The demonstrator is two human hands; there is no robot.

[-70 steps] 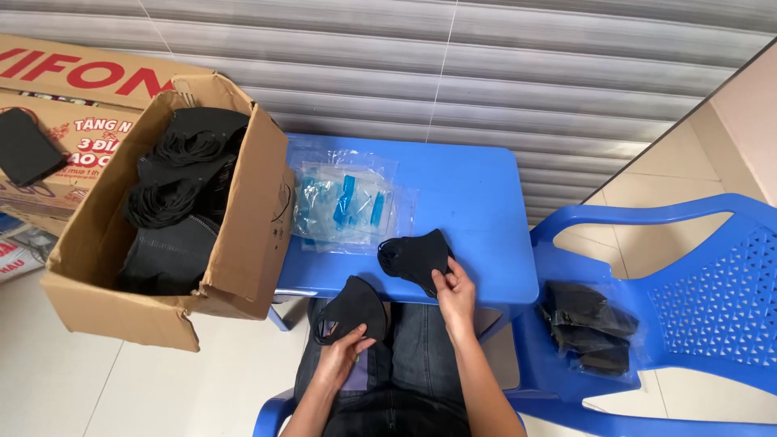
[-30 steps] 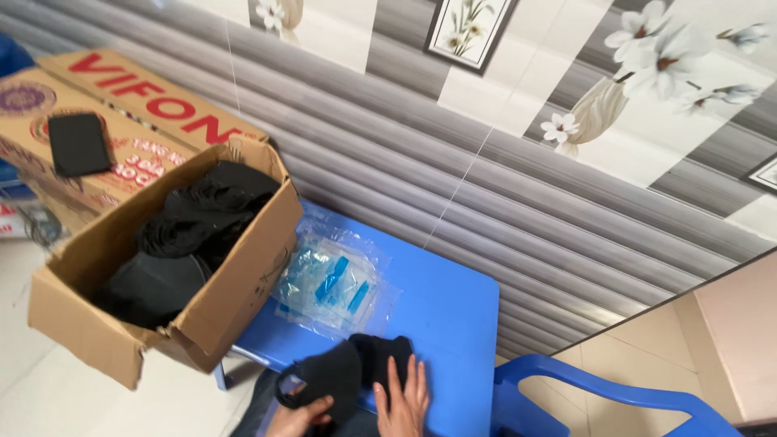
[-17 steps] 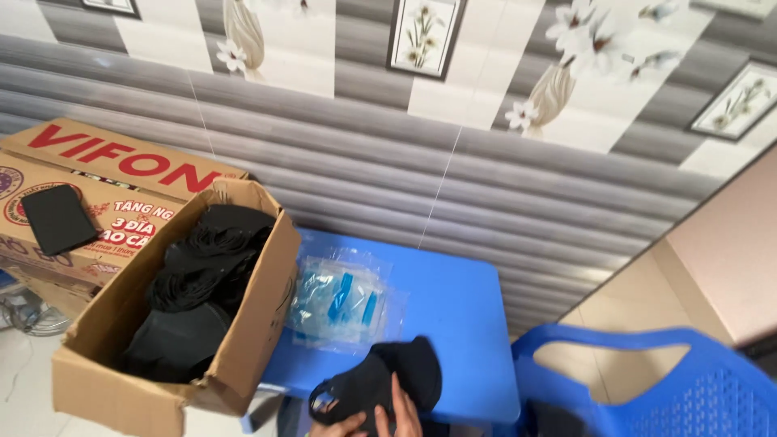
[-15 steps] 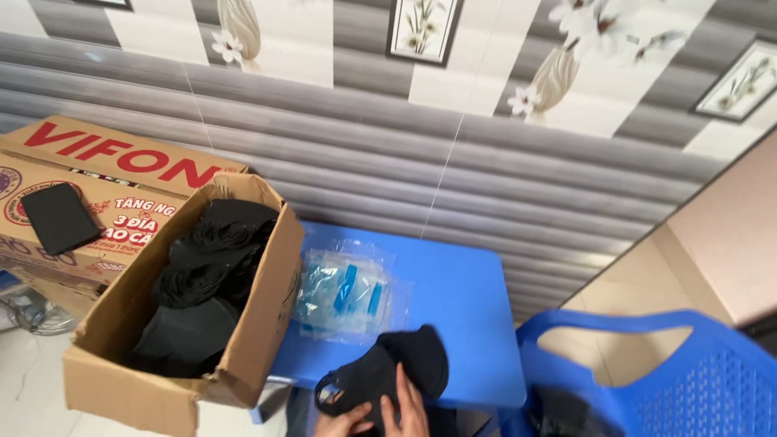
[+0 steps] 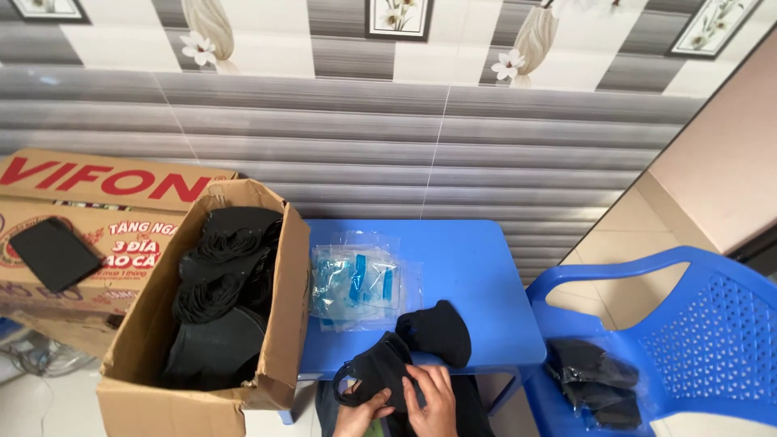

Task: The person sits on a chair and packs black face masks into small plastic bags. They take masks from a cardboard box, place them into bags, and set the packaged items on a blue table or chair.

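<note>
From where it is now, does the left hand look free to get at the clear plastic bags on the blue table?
Probably yes. The left hand rests on a black fabric mask at the blue table's near edge; the clear plastic bags lie just beyond, nothing between.

An open cardboard box (image 5: 279, 324) full of black masks stands left of the small blue table (image 5: 477, 275). Clear plastic bags (image 5: 356, 283) lie on the table's left part. A blue plastic chair (image 5: 688, 324) at the right holds 1 pile of bagged black masks (image 5: 595, 380). Behind, a second box (image 5: 97, 210) carries a flat black item (image 5: 53, 255).
</note>
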